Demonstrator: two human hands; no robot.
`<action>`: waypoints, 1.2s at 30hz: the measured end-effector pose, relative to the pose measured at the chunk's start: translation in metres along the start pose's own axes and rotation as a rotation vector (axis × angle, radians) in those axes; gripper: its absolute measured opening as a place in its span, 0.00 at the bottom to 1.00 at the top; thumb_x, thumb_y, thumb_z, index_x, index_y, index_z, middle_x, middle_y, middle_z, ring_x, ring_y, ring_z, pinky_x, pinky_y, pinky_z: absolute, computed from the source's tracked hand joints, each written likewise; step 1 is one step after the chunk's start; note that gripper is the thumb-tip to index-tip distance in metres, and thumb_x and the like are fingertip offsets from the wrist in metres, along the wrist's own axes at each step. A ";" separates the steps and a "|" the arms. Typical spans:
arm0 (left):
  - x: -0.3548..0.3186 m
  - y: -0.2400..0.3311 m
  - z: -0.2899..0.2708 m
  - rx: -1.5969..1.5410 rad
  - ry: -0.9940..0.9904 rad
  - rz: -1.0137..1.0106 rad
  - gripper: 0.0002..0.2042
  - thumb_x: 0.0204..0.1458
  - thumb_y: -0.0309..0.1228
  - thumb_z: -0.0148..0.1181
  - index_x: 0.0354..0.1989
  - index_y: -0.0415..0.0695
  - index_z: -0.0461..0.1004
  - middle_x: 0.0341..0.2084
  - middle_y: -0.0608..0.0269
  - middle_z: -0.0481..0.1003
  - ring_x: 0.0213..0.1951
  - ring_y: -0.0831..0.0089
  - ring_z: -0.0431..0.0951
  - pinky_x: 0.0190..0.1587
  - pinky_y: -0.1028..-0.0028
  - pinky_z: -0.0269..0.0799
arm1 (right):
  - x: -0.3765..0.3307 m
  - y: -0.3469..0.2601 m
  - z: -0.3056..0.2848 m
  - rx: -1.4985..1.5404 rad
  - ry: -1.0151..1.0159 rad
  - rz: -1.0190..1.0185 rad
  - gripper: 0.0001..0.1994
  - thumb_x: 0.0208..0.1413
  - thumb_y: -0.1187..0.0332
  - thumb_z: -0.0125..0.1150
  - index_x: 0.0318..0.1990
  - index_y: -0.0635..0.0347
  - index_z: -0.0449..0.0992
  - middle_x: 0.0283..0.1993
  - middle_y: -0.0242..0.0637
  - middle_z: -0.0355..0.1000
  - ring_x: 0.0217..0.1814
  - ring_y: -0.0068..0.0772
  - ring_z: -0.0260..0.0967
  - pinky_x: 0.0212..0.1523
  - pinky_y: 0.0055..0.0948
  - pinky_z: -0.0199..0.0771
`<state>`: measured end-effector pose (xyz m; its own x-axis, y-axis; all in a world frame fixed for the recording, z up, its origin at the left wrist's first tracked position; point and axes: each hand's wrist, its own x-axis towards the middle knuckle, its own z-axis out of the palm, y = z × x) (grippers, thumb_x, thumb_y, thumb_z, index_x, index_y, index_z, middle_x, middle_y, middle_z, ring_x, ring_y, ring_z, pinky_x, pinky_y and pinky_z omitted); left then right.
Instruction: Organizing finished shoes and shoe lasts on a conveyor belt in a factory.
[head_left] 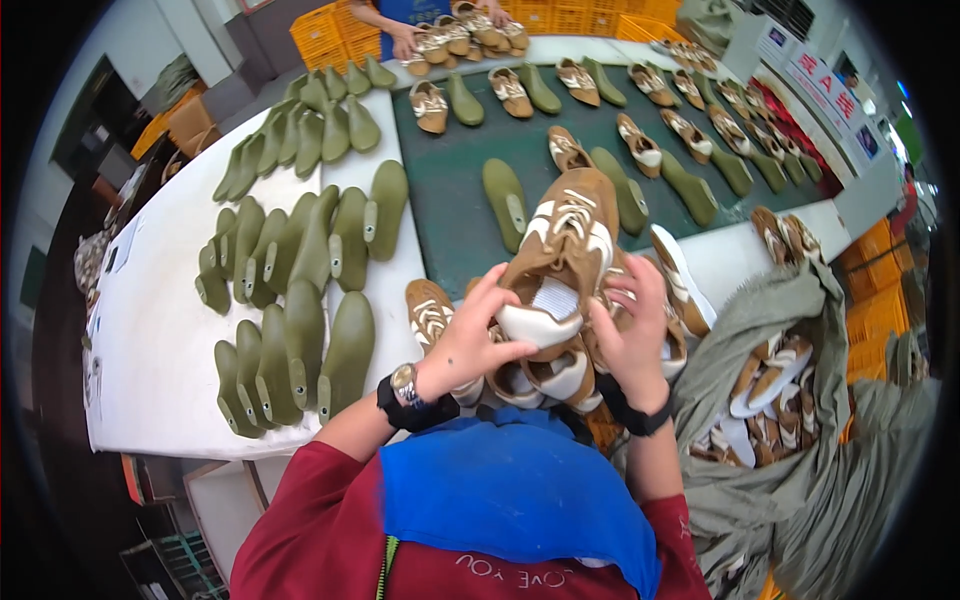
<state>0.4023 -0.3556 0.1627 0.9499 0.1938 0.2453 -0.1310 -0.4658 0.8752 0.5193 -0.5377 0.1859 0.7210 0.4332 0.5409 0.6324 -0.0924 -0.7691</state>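
A brown and white sneaker (572, 215) is held up in front of me, toe pointing away and heel toward me. My left hand (472, 338) grips the left of its heel, thumb on the white heel panel. On the other side, my right hand (632, 325) holds the collar, its fingers partly behind the shoe. Under both hands several similar sneakers (430, 308) are bunched at the table's near edge, partly hidden. Beyond the held shoe, a green shoe last (504, 204) lies on the dark green belt (450, 228).
Rows of green lasts (345, 345) stand on the white table (150, 350) at left. Sneakers paired with lasts line the belt's far part. Across the table, another person's hands (405, 42) touch piled sneakers. A grey-green cloth (735, 320) surrounds more shoes at right, beside orange crates (880, 300).
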 end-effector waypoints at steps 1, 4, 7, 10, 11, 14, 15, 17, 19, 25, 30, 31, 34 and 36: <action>0.007 -0.015 -0.006 -0.047 0.066 -0.072 0.25 0.36 0.33 0.71 0.41 0.37 0.66 0.57 0.36 0.57 0.61 0.50 0.57 0.55 0.66 0.61 | -0.002 0.006 -0.008 -0.050 0.002 -0.011 0.29 0.43 0.79 0.62 0.56 0.62 0.61 0.56 0.45 0.58 0.45 0.34 0.67 0.44 0.27 0.71; 0.037 -0.079 -0.047 0.209 0.171 -0.108 0.25 0.35 0.34 0.70 0.41 0.37 0.66 0.50 0.42 0.63 0.54 0.51 0.64 0.52 0.67 0.63 | -0.015 0.017 -0.045 -0.209 0.096 0.070 0.24 0.46 0.82 0.58 0.54 0.64 0.65 0.55 0.45 0.60 0.44 0.34 0.68 0.45 0.29 0.70; 0.067 -0.166 -0.074 0.442 0.243 -0.202 0.27 0.35 0.37 0.70 0.42 0.37 0.66 0.42 0.49 0.65 0.47 0.52 0.67 0.50 0.65 0.65 | -0.041 0.027 -0.092 -0.367 0.177 0.189 0.16 0.49 0.82 0.53 0.47 0.66 0.69 0.49 0.43 0.66 0.40 0.32 0.68 0.39 0.25 0.70; 0.098 -0.224 -0.080 0.485 0.319 -0.405 0.28 0.36 0.37 0.70 0.45 0.37 0.66 0.44 0.50 0.64 0.48 0.53 0.67 0.51 0.64 0.65 | -0.079 0.042 -0.135 -0.528 0.189 0.291 0.14 0.51 0.82 0.50 0.46 0.65 0.69 0.48 0.44 0.66 0.39 0.32 0.67 0.36 0.24 0.70; 0.111 -0.244 -0.079 0.482 0.311 -0.392 0.28 0.36 0.37 0.70 0.45 0.37 0.66 0.44 0.50 0.64 0.48 0.53 0.67 0.51 0.64 0.65 | -0.097 0.051 -0.147 -0.561 0.224 0.327 0.14 0.51 0.83 0.50 0.46 0.65 0.69 0.47 0.43 0.66 0.39 0.32 0.67 0.36 0.24 0.69; 0.154 -0.293 -0.062 0.436 0.381 -0.404 0.28 0.38 0.37 0.68 0.47 0.38 0.64 0.49 0.50 0.61 0.51 0.52 0.66 0.53 0.63 0.64 | -0.142 0.061 -0.176 -0.685 0.268 0.487 0.13 0.51 0.82 0.50 0.45 0.65 0.70 0.44 0.42 0.67 0.38 0.32 0.67 0.34 0.23 0.69; 0.159 -0.315 -0.058 0.444 0.312 -0.481 0.32 0.38 0.39 0.68 0.51 0.39 0.62 0.53 0.48 0.59 0.54 0.52 0.64 0.54 0.64 0.64 | -0.160 0.068 -0.188 -0.730 0.269 0.537 0.12 0.51 0.81 0.50 0.44 0.65 0.70 0.43 0.41 0.67 0.38 0.32 0.67 0.33 0.23 0.69; 0.160 -0.349 -0.060 0.990 -0.006 -0.461 0.38 0.38 0.44 0.65 0.57 0.38 0.58 0.57 0.45 0.58 0.58 0.52 0.62 0.58 0.62 0.60 | -0.162 0.067 -0.194 -0.759 0.299 0.556 0.11 0.50 0.79 0.51 0.43 0.66 0.71 0.40 0.43 0.69 0.37 0.35 0.68 0.34 0.27 0.70; 0.170 -0.351 -0.070 0.683 -0.071 -0.407 0.38 0.39 0.41 0.65 0.58 0.36 0.56 0.53 0.44 0.65 0.55 0.52 0.65 0.58 0.63 0.60 | -0.200 0.103 -0.224 -0.851 0.360 0.637 0.12 0.48 0.75 0.54 0.42 0.64 0.72 0.37 0.48 0.71 0.38 0.47 0.70 0.39 0.36 0.70; 0.155 -0.261 -0.103 0.238 -0.055 -0.359 0.27 0.48 0.27 0.58 0.58 0.35 0.60 0.43 0.58 0.72 0.41 0.72 0.72 0.45 0.75 0.68 | -0.276 0.182 -0.251 -1.064 0.186 1.065 0.21 0.46 0.67 0.55 0.51 0.55 0.69 0.43 0.48 0.70 0.47 0.53 0.66 0.49 0.44 0.66; 0.091 -0.150 -0.098 0.175 -0.146 -0.375 0.21 0.53 0.25 0.53 0.56 0.35 0.63 0.48 0.59 0.69 0.43 0.76 0.69 0.47 0.77 0.66 | -0.236 0.181 -0.210 -1.109 -0.455 1.278 0.13 0.47 0.60 0.53 0.38 0.51 0.78 0.39 0.42 0.75 0.47 0.45 0.70 0.57 0.66 0.45; 0.081 -0.135 -0.092 0.129 -0.152 -0.329 0.21 0.53 0.24 0.53 0.56 0.35 0.63 0.50 0.57 0.68 0.46 0.74 0.70 0.50 0.76 0.65 | -0.226 0.182 -0.219 -0.977 -0.388 1.294 0.13 0.47 0.62 0.54 0.37 0.55 0.79 0.38 0.43 0.76 0.46 0.47 0.72 0.57 0.61 0.52; 0.058 -0.070 -0.052 0.155 -0.202 -0.333 0.21 0.52 0.23 0.52 0.56 0.35 0.62 0.51 0.54 0.68 0.53 0.67 0.68 0.55 0.71 0.62 | -0.175 0.201 -0.265 -0.933 -0.139 1.244 0.17 0.44 0.59 0.58 0.41 0.57 0.76 0.41 0.49 0.73 0.45 0.48 0.71 0.46 0.43 0.70; 0.048 -0.043 -0.018 0.093 -0.220 -0.283 0.21 0.50 0.22 0.55 0.55 0.36 0.63 0.51 0.53 0.68 0.52 0.66 0.69 0.54 0.70 0.63 | -0.141 0.212 -0.281 -0.946 0.114 1.097 0.25 0.43 0.59 0.61 0.50 0.57 0.69 0.48 0.53 0.68 0.45 0.52 0.69 0.44 0.41 0.71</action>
<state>0.4487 -0.3103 0.1441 0.9844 0.1407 -0.1057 0.1627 -0.4986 0.8514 0.6314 -0.8701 0.0423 0.9451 -0.3106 -0.1020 -0.3268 -0.8885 -0.3222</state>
